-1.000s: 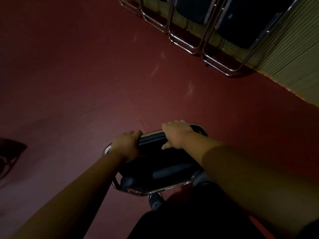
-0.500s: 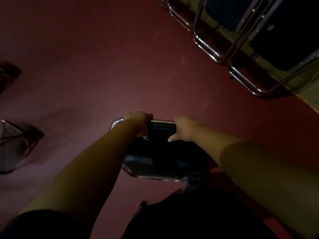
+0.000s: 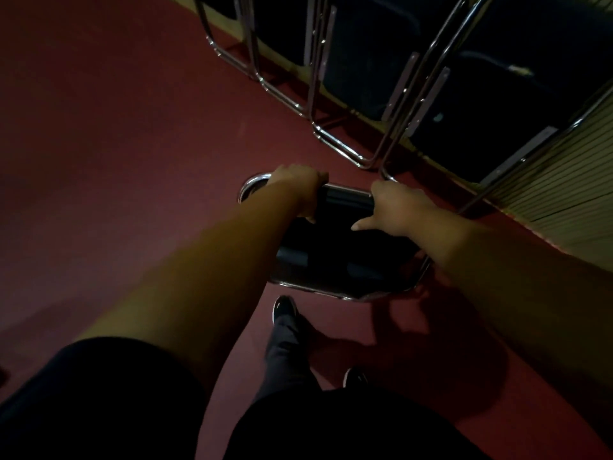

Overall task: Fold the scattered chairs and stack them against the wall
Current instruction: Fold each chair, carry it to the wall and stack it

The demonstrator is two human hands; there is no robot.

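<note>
Really dim and murky; chrome on the held chair (image 3: pixel 335 260) glints faintly, soft shadow spreads just below it, edges warp.

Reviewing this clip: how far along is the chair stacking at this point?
Done: several folded chairs lean in a row against the wall. In hand: the left hand and right hand grip the top rail of one more chair, which looks folded, close to that row. Left: setting this chair against the row; whether other chairs remain scattered is out of view.

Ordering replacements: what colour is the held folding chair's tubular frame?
Shiny silver chrome frame, shown best in the head view.
</note>
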